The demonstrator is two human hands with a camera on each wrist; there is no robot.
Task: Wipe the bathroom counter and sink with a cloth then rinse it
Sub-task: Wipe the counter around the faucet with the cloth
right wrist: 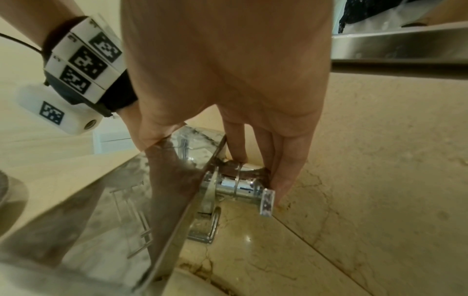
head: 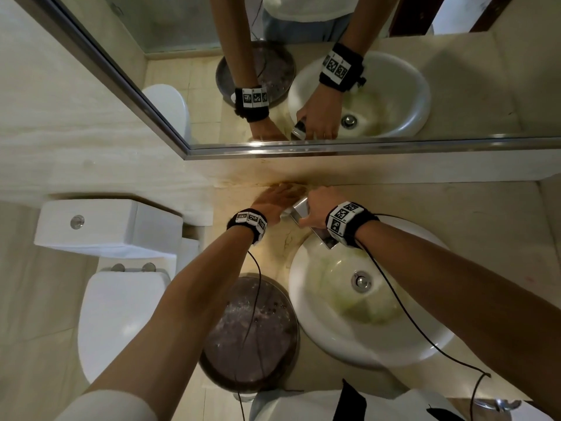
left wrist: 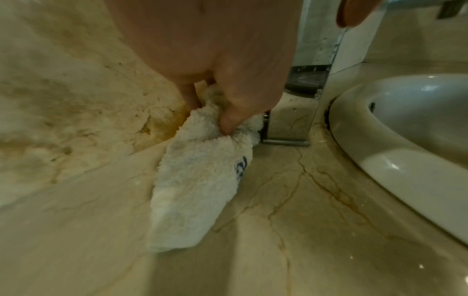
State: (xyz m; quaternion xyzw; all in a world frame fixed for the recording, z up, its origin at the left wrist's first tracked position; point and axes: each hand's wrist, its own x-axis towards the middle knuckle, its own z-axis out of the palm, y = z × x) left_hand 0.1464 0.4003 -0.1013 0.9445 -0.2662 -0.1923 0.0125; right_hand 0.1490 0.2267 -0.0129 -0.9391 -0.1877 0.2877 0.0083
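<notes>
A white terry cloth (left wrist: 200,184) with a small blue mark lies on the beige marble counter (left wrist: 291,240), against the stained back wall. My left hand (head: 277,197) pinches its upper end between thumb (left wrist: 238,108) and fingers, just left of the chrome faucet (head: 299,208). My right hand (head: 314,208) grips that faucet: its thumb lies on the flat mirror-like top (right wrist: 174,192), and its fingers (right wrist: 286,176) wrap the side handle (right wrist: 243,186). The white round sink (head: 315,326) sits in front of the faucet, with yellowish stains around its drain (head: 361,281).
A mirror (head: 182,56) runs along the back wall just above the hands. To the left of the counter stand a white toilet (head: 121,314) and its cistern (head: 106,226). A dark round basin (head: 273,354) sits on the floor below. Thin black cables hang from both wrists.
</notes>
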